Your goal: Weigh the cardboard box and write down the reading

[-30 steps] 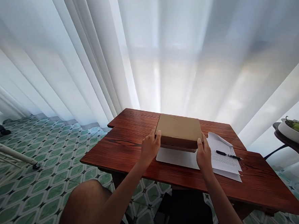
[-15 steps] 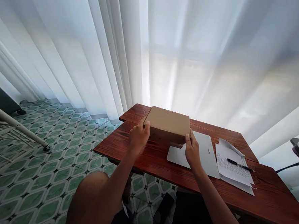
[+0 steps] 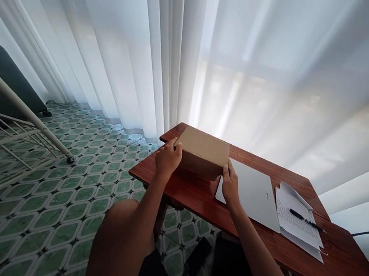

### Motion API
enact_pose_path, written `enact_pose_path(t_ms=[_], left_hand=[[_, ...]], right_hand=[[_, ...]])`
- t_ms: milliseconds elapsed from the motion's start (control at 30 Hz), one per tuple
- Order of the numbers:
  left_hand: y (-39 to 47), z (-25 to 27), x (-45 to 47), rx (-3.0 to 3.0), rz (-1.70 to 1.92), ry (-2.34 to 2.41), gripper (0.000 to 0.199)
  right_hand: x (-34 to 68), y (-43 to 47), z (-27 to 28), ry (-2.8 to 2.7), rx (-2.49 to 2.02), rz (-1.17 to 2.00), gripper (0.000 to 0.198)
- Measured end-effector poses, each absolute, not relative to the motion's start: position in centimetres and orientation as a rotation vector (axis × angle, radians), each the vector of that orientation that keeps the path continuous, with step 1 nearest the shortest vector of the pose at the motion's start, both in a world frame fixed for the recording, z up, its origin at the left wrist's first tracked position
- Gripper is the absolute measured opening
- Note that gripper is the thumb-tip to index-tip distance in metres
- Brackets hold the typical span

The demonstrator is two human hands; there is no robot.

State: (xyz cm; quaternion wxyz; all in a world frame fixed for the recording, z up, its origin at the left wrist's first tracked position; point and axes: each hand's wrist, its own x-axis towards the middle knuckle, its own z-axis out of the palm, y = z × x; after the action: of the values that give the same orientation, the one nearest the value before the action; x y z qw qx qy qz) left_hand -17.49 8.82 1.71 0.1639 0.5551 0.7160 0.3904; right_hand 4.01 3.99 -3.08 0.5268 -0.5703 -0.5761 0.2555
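A closed brown cardboard box [image 3: 204,145] is gripped at its two ends over the left part of the reddish wooden table [image 3: 193,197]. My left hand [image 3: 169,156] clasps the left end, thumb on the near corner. Around the right end my right hand [image 3: 231,182] is closed, its thumb against the near side. I cannot tell whether the underside touches the tabletop. Just right of the box lies a closed silver laptop [image 3: 252,196], partly covered by my right hand and forearm.
Handwritten paper sheets [image 3: 298,220] with a black pen [image 3: 306,219] on top lie right of the laptop. A dark flat object [image 3: 198,256] is below the table. White curtains [image 3: 253,75] hang behind it. A white wheeled metal frame [image 3: 27,103] stands at left on green tiles.
My view has turned left, so the table and laptop sit further right. Both hands have carried the box leftward relative to the laptop, uncovering more of it.
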Motion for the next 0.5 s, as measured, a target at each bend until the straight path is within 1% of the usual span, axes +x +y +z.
enact_pose_path(t_ms=[133, 333, 500], left_hand=[[9.0, 1.0, -18.3, 1.558, 1.109, 2.044, 0.052], [9.4, 0.0, -18.5, 1.531, 1.086, 2.009, 0.054], [9.7, -0.8, -18.3, 1.524, 1.101, 2.005, 0.052]], right_hand=[[3.2, 4.2, -3.5, -1.332, -1.403, 0.666, 0.070], [3.1, 4.2, -3.9, -1.340, -1.420, 0.666, 0.069], [3.2, 4.2, -4.3, -1.320, -1.449, 0.672, 0.071]])
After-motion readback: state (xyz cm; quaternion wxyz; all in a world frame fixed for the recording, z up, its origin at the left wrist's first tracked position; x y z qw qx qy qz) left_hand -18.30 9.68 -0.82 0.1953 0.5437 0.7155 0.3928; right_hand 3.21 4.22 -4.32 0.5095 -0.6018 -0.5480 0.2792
